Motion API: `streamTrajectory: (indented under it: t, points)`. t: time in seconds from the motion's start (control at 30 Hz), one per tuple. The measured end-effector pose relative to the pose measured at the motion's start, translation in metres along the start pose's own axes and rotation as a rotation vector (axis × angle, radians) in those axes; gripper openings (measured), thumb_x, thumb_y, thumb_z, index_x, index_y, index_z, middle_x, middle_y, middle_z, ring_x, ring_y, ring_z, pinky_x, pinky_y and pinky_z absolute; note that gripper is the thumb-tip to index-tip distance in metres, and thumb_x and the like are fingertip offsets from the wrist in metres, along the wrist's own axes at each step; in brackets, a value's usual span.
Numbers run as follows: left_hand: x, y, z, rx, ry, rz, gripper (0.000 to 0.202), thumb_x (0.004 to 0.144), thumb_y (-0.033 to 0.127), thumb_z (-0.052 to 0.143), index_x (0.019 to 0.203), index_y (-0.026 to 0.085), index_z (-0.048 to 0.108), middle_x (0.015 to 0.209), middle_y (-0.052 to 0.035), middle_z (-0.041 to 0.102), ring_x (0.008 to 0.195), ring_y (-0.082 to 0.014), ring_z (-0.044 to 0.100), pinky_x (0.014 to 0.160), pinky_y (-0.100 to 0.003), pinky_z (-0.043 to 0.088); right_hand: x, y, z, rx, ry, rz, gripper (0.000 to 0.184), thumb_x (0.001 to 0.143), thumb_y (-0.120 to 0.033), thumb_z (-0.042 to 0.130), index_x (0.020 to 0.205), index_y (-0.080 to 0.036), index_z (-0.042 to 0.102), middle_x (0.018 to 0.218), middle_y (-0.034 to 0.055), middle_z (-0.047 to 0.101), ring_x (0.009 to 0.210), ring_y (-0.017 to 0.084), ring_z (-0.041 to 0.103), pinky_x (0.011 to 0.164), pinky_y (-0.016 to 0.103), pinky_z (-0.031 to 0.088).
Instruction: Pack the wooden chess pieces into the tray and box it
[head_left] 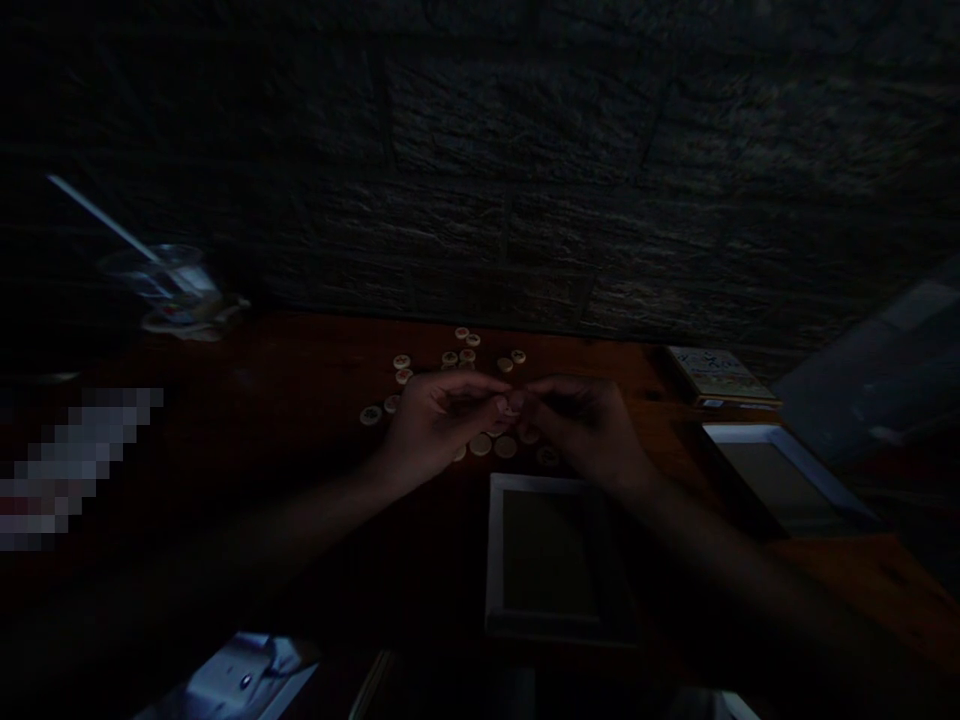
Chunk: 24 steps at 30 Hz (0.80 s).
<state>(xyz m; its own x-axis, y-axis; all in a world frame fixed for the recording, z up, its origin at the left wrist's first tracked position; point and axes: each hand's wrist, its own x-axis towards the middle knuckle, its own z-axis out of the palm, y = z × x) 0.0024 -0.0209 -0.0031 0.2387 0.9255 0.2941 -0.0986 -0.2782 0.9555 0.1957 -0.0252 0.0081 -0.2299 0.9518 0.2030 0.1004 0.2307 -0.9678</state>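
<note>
The scene is very dark. My left hand point(439, 415) and my right hand point(581, 420) meet over a wooden table point(300, 400), fingertips pinched together around a small round pale game piece point(511, 407). Several more round pale game pieces point(459, 357) lie scattered on the table beyond and beneath my hands. Just in front of my hands lies a shallow rectangular box point(555, 555) with a pale rim and dark inside.
A clear plastic cup point(169, 280) with a straw stands at the back left. A flat patterned box point(716, 375) and a white-rimmed tray point(780, 475) lie to the right. A dark stone wall point(525, 150) rises behind the table. A pale object point(240, 680) sits near the bottom edge.
</note>
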Motion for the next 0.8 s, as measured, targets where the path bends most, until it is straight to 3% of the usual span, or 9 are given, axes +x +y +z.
streamTrajectory:
  t: [0.1, 0.27, 0.5, 0.67, 0.8]
  points:
    - [-0.0025, 0.0005, 0.0054, -0.080, 0.033, -0.045, 0.022, 0.081, 0.033, 0.088, 0.096, 0.018, 0.081, 0.092, -0.0063, 0.084, 0.080, -0.0222, 0.082, 0.078, -0.035, 0.069, 0.0012, 0.0016, -0.0002, 0.027, -0.003, -0.024, 0.034, 0.078, -0.051, 0.088, 0.084, -0.018, 0.082, 0.070, 0.0025, 0.076, 0.058, 0.013, 0.066, 0.052, 0.022, 0.052]
    - [-0.0057, 0.0009, 0.0091, -0.198, 0.097, -0.100, 0.025, 0.083, 0.033, 0.088, 0.101, 0.017, 0.082, 0.102, -0.0084, 0.084, 0.084, -0.0217, 0.082, 0.080, -0.034, 0.069, 0.0027, 0.0036, -0.0013, 0.115, -0.026, -0.107, 0.036, 0.073, -0.044, 0.093, 0.096, -0.018, 0.082, 0.084, 0.0046, 0.081, 0.058, 0.012, 0.067, 0.055, 0.023, 0.055]
    - [-0.0056, 0.0034, 0.0076, -0.157, 0.092, -0.077, 0.021, 0.082, 0.031, 0.089, 0.095, 0.017, 0.082, 0.097, -0.0072, 0.085, 0.084, -0.0216, 0.082, 0.080, -0.032, 0.069, 0.0006, 0.0021, -0.0002, 0.076, -0.005, -0.160, 0.026, 0.072, -0.032, 0.095, 0.090, -0.018, 0.082, 0.080, 0.0028, 0.080, 0.062, 0.012, 0.069, 0.059, 0.022, 0.055]
    - [-0.0060, 0.0030, 0.0042, -0.056, 0.046, 0.028, 0.022, 0.085, 0.029, 0.086, 0.103, 0.017, 0.083, 0.098, -0.0083, 0.085, 0.086, -0.0223, 0.082, 0.082, -0.034, 0.069, 0.0002, 0.0011, -0.0014, 0.072, 0.001, -0.094, 0.027, 0.081, -0.042, 0.089, 0.091, -0.018, 0.084, 0.071, 0.0020, 0.077, 0.058, 0.011, 0.066, 0.054, 0.020, 0.052]
    - [-0.0073, 0.0006, 0.0027, 0.050, 0.018, 0.095, 0.032, 0.080, 0.023, 0.089, 0.110, 0.016, 0.081, 0.101, -0.0096, 0.084, 0.090, -0.0222, 0.082, 0.083, -0.031, 0.067, 0.0008, 0.0015, -0.0009, 0.092, 0.001, -0.032, 0.033, 0.078, -0.047, 0.091, 0.091, -0.017, 0.084, 0.071, 0.0026, 0.076, 0.059, 0.012, 0.067, 0.054, 0.021, 0.053]
